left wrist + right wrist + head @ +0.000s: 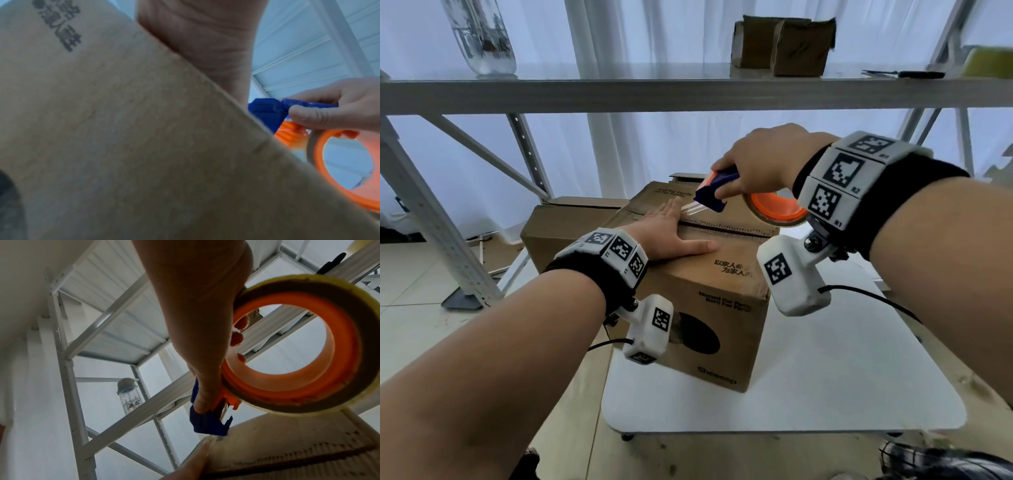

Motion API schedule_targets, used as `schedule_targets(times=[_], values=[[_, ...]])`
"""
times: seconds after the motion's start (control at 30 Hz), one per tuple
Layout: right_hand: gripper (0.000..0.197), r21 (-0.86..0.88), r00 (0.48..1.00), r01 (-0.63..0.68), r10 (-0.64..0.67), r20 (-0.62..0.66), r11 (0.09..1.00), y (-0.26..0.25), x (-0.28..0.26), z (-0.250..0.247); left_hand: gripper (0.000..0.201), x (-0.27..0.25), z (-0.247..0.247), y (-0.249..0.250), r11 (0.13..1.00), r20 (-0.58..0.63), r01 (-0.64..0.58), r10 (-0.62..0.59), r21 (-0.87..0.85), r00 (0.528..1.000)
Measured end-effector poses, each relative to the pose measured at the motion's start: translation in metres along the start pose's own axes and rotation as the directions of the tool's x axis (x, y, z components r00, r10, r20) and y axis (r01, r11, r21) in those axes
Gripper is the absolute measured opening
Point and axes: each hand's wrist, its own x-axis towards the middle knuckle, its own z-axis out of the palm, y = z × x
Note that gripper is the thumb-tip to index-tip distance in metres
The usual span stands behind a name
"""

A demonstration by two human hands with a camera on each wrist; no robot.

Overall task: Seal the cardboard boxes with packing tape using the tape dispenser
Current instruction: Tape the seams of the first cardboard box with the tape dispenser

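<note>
A brown cardboard box (709, 308) with printed text stands on a white table (825, 377); its top flaps meet at a seam (726, 230). My left hand (671, 233) lies flat on the box top, fingers straight, fingertips on a clear tape strip (693, 207) at the seam's far end. My right hand (763, 164) grips a blue and orange tape dispenser (717, 192) with its tape roll (777, 209) just above the seam. The right wrist view shows the roll (287, 344) and blue cutter head (207, 423) close over the box top (287, 443).
A second brown box (558, 222) sits behind on the left. A metal shelf (688, 89) crosses above, carrying small cardboard boxes (784, 44), a glass jar (482, 37) and scissors (907, 73). Its slanted leg (431, 212) stands at left.
</note>
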Motion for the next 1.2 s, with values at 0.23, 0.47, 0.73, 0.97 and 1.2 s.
schedule_targets(times=[0.23, 0.47, 0.73, 0.97, 1.2], values=[[0.057, 0.006, 0.995, -0.024, 0.023, 0.096, 1.000, 0.002, -0.013, 0.021, 0.127, 0.002, -0.001, 0.002, 0.992, 0.036, 0.005, -0.010, 0.125, 0.999], [0.058, 0.103, 0.994, -0.053, 0.043, 0.103, 0.993, 0.006, -0.013, 0.037, 0.117, -0.003, -0.021, -0.035, 0.957, 0.038, 0.137, -0.152, 0.257, 0.988], [0.051, 0.206, 0.990, -0.087, 0.061, 0.130, 0.975, 0.015, -0.012, 0.038, 0.086, 0.002, -0.010, -0.008, 0.950, 0.012, 0.066, -0.073, 0.306, 0.997], [0.052, 0.209, 0.992, -0.075, 0.051, 0.119, 0.975, 0.015, -0.015, 0.038, 0.079, 0.003, 0.000, 0.016, 0.972, 0.080, -0.084, 0.068, 0.220, 0.994], [0.051, 0.226, 0.994, -0.045, 0.022, 0.104, 0.973, 0.007, -0.003, 0.034, 0.077, -0.006, -0.005, -0.007, 0.984, 0.047, -0.068, 0.061, 0.163, 0.997]])
